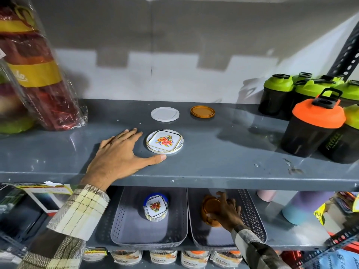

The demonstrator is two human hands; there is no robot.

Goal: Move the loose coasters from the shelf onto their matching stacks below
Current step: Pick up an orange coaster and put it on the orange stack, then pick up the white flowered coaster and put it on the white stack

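A floral white coaster (pixel 164 141) lies on the grey upper shelf (pixel 213 162). My left hand (pixel 118 154) rests flat beside it, fingers spread, thumb tip touching its front edge. Behind lie a plain white coaster (pixel 165 113) and an orange coaster (pixel 202 111). On the lower shelf, a stack of floral coasters (pixel 155 207) stands in the left grey tray (pixel 120 226). My right hand (pixel 226 209) is in the right grey tray (pixel 252 214), fingers curled over the stack of orange coasters (pixel 207 208).
Wrapped red and yellow containers (pixel 33 74) stand at the upper shelf's left end. Green-lidded shakers (pixel 279 92) and an orange-lidded shaker (pixel 314 125) crowd its right end. Pastel bottles (pixel 303 206) stand right of the trays; boxes (pixel 38 199) sit to their left.
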